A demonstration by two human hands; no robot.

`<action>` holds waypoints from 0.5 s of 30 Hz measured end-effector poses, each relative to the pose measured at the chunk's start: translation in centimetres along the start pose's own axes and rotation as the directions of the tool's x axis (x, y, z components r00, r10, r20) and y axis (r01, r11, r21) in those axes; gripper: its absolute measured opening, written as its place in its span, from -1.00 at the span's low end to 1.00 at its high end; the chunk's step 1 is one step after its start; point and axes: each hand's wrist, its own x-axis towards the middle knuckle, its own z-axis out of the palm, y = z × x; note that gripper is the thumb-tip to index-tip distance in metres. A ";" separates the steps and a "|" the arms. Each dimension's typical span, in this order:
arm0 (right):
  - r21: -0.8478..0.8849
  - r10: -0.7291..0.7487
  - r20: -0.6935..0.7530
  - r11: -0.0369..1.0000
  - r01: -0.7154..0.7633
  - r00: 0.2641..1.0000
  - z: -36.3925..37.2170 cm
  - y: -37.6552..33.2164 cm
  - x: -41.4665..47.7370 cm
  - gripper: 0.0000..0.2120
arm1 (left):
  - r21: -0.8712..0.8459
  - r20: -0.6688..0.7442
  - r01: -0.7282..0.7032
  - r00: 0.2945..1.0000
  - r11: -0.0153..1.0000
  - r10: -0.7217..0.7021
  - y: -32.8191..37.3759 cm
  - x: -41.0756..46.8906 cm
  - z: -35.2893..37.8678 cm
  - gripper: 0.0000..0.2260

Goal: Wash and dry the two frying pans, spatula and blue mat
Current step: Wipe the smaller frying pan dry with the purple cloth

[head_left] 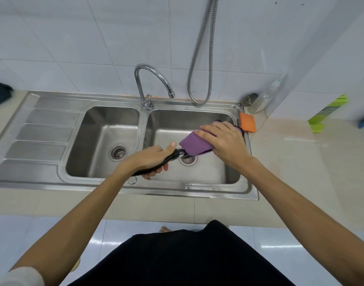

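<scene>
Now the left hand (150, 162) grips the frying pan (172, 157) by its handle, right hand (223, 141) pressing purple cloth (194, 144) flat onto it.

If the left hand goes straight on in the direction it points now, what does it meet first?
Most likely the purple cloth under the right hand, just beyond the left hand along the black handle it grips; depth looks similar.

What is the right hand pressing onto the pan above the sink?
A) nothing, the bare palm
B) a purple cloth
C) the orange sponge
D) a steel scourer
B: the right hand presses a purple cloth over the frying pan, whose black handle the left hand grips; the orange sponge lies untouched on the sink rim.
</scene>
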 end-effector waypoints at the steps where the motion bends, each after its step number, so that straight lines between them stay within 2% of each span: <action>1: 0.033 0.029 0.078 0.999 -0.032 0.997 0.0 0.2 0.4 -0.64 | 0.140 -0.043 -0.052 0.997 0.989 0.058 0.2 -0.1 -0.1 -0.27; 2: 0.067 0.054 0.162 0.996 -0.066 0.985 -0.1 0.3 0.7 -0.61 | 0.352 -0.093 -0.084 0.988 0.932 0.124 0.4 -0.2 0.0 -0.37; 4: 0.098 0.088 0.317 0.987 -0.125 0.944 -0.5 0.1 1.7 -0.62 | 0.742 -0.227 0.006 0.943 0.670 0.244 0.7 -0.3 0.7 -0.53; 5: 0.101 0.108 0.372 0.983 -0.156 0.922 -0.8 -0.1 2.1 -0.65 | 0.823 -0.286 0.070 0.908 0.564 0.305 0.7 -0.4 1.1 -0.57; 6: 0.105 0.127 0.412 0.977 -0.186 0.902 -1.1 -0.2 2.6 -0.67 | 0.856 -0.314 0.100 0.880 0.507 0.356 0.6 -0.4 1.4 -0.58; 10: 0.123 0.135 0.494 0.967 -0.222 0.859 -1.3 0.0 3.8 -0.72 | 0.897 -0.246 0.023 0.857 0.442 0.454 -1.1 -0.2 0.9 -0.44; 13: 0.172 0.163 0.535 0.940 -0.295 0.829 -1.5 0.4 4.4 -0.69 | 0.882 -0.253 -0.006 0.837 0.472 0.484 -1.6 0.2 0.6 -0.37; 15: 0.221 0.190 0.490 0.917 -0.332 0.851 -1.7 0.9 4.3 -0.63 | 0.856 -0.282 -0.007 0.832 0.516 0.478 -2.1 0.4 0.7 -0.37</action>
